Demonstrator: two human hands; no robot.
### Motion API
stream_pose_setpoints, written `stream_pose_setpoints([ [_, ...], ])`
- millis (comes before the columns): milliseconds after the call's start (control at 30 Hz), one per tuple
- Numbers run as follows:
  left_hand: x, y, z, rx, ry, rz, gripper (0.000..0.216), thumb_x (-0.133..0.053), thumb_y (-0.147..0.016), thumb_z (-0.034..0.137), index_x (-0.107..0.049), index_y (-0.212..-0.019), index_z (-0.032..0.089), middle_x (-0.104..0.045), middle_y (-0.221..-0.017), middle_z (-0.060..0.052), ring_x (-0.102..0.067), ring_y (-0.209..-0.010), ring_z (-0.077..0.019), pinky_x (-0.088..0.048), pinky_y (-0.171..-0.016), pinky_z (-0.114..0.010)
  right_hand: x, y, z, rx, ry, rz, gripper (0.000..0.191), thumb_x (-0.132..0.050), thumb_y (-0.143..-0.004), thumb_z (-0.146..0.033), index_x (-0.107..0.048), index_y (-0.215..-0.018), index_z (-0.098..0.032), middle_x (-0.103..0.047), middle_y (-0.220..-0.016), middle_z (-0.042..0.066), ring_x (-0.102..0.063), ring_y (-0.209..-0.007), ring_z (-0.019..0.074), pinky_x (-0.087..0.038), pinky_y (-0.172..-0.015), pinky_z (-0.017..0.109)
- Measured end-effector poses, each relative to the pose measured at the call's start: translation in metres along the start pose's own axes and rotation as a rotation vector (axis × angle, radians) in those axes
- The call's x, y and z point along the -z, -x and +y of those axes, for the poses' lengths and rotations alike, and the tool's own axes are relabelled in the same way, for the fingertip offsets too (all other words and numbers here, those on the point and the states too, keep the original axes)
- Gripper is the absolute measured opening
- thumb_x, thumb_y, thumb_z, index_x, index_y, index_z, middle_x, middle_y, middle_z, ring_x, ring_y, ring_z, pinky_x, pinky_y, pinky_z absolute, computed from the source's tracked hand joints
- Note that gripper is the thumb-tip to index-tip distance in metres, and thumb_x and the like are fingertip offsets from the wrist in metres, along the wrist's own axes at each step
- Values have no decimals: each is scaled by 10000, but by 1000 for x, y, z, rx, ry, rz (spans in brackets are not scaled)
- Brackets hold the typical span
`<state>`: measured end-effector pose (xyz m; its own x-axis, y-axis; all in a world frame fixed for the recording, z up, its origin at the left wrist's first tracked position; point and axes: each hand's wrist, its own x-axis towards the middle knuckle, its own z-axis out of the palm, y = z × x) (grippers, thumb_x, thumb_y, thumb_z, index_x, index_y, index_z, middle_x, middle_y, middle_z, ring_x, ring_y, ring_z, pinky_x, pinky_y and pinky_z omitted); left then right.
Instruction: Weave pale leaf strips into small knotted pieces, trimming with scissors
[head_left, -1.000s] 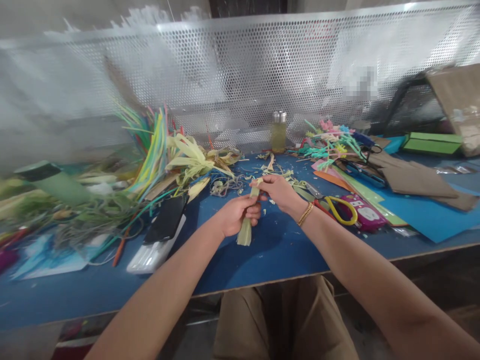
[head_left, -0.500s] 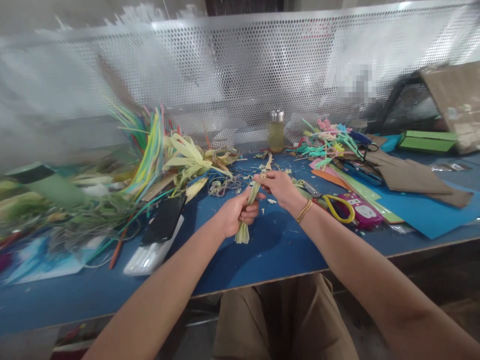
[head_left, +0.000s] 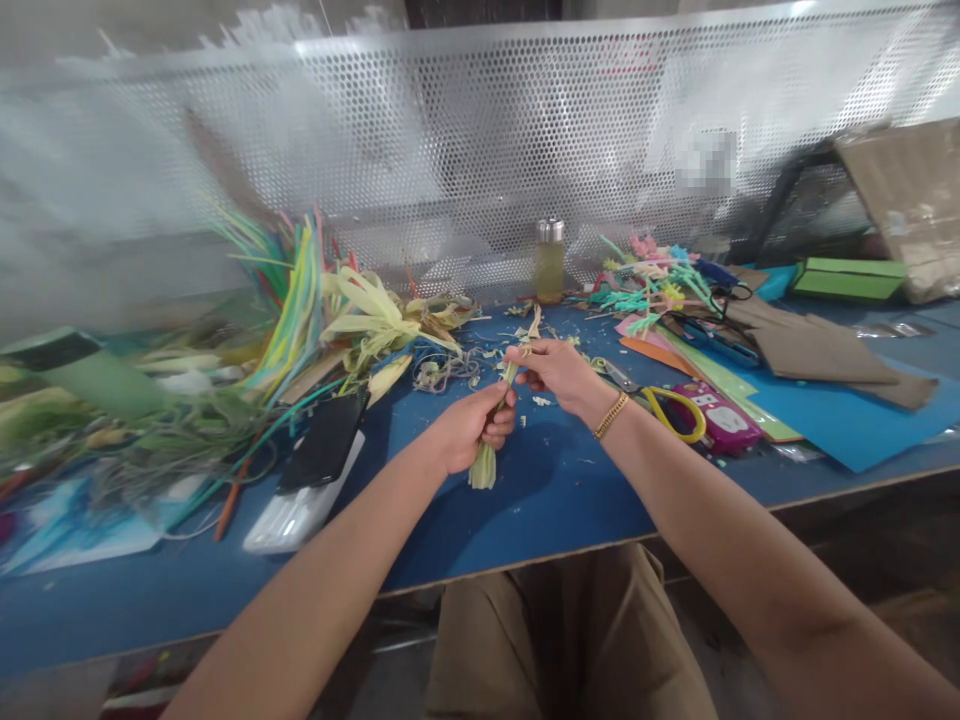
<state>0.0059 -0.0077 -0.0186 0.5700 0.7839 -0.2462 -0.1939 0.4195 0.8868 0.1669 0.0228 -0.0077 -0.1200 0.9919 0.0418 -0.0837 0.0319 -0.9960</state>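
A pale green strip of corn husk [head_left: 484, 468] is bunched in my left hand [head_left: 472, 428], whose fingers are wrapped round it. Its wider end hangs below the fist and its narrow end rises above. At that upper end my right hand [head_left: 561, 372] pinches the husk between thumb and fingers. Both hands are above the blue table [head_left: 540, 510], close together. Small husk scraps [head_left: 541, 401] lie under and beyond them. Scissors with yellow handles [head_left: 679, 415] rest beside my right wrist.
To the left are a black phone [head_left: 324, 445], a husk pile [head_left: 375, 310] and bundled coloured stems [head_left: 292, 300]. A lidded bottle [head_left: 550, 262] stands at the back before a perforated metal panel [head_left: 495, 130]. Rightward lie a magenta case [head_left: 724, 420], blue paper [head_left: 847, 430] and brown cardboard [head_left: 817, 345].
My left thumb has moved up along the husk, closer to my right fingertips. Both hands keep hold of it. The whole view has shifted slightly.
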Motion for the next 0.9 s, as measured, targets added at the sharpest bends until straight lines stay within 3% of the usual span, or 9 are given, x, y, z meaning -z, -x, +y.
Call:
stream_pose_setpoints([
  [133,1,-1,-1,-23,-28,16,247,-562,-886,367,-485,-753,174,-435,-650,24,-397,-480,-60,-299,-417,-141,2,3,-3,-43,-78,-125,279,-695,-800,-429,-610,-753,-167,-639,-664,2,-578,-561,79,-414,-486,178],
  [267,3,0,-1,-36,-41,-53,227,-548,-892,320,-477,-736,171,-309,-580,68,-262,-428,-42,-233,-409,-141,4,5,-7,-42,-115,-207,185,-665,-823,-331,-575,-785,-174,-634,-706,-7,-561,-567,70,-459,-547,196],
  [400,5,0,2,-40,-61,-47,224,-509,-909,300,-470,-728,172,-254,-559,81,-203,-423,-43,-200,-415,-146,9,7,-11,132,110,-327,205,-710,-721,-160,-652,-917,-179,-648,-755,-6,-594,-666,96,-476,-619,218],
  [467,7,1,3,-37,-84,-44,225,-502,-909,302,-469,-727,175,-248,-555,83,-196,-420,-45,-193,-414,-151,12,7,-12,257,269,-368,199,-697,-704,-123,-697,-894,-183,-678,-805,8,-617,-730,114,-487,-681,240],
  [633,12,3,6,-35,-158,-67,230,-544,-889,334,-487,-731,178,-246,-551,84,-191,-421,-48,-176,-414,-163,19,7,-17,388,663,-272,98,-701,-739,-198,-772,-805,-192,-720,-784,23,-633,-735,148,-457,-676,260],
  [900,17,6,8,-88,-391,-18,261,-583,-875,408,-603,-786,164,-292,-538,75,-231,-437,-60,-181,-441,-203,18,15,-25,452,876,-190,110,-672,-788,-243,-751,-751,-176,-707,-689,8,-600,-636,117,-378,-601,238],
])
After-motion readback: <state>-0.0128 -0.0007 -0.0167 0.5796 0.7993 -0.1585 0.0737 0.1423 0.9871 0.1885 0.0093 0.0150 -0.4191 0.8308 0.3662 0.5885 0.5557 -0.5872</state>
